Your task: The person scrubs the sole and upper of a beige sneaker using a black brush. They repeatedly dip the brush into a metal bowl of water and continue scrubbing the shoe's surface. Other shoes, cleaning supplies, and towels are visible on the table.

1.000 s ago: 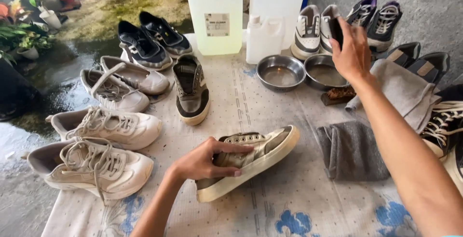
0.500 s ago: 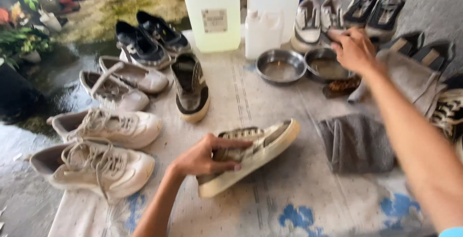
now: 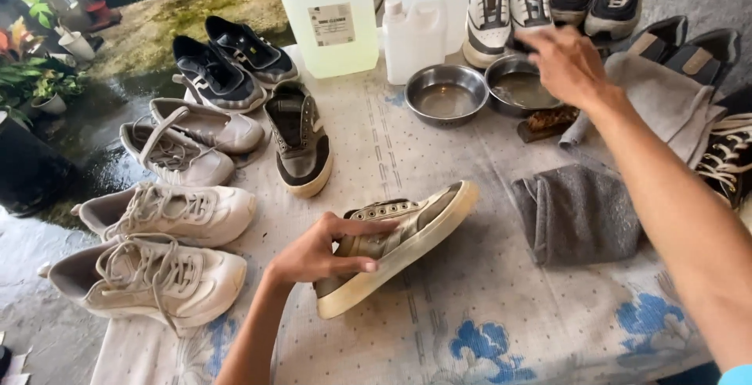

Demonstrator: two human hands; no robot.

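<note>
Patterned cloth (image 3: 439, 307) covered the ground. Left hand (image 3: 317, 253) still gripped the laceless beige sneaker (image 3: 407, 232) at centre; right hand (image 3: 565, 62), fingers loosely curled, had dropped over the right steel bowl (image 3: 513, 87). Pale-yellow labelled jug (image 3: 325, 13) stood top centre.

Both forearms bare from wrist up to where the frame cuts them off. No gloves, no watch, no rings or bands visible on either of the hands: bare left hand (image 3: 317, 253), bare right hand (image 3: 565, 64). Fingernails short, unpainted as far as can be seen. Right hand slightly motion-blurred, so fine detail there is unclear. Only clothing in view: a small patch of light blue fabric sleeve (image 3: 736, 375) at the bottom right corner, on the right arm. Left sleeve not visible.
</note>
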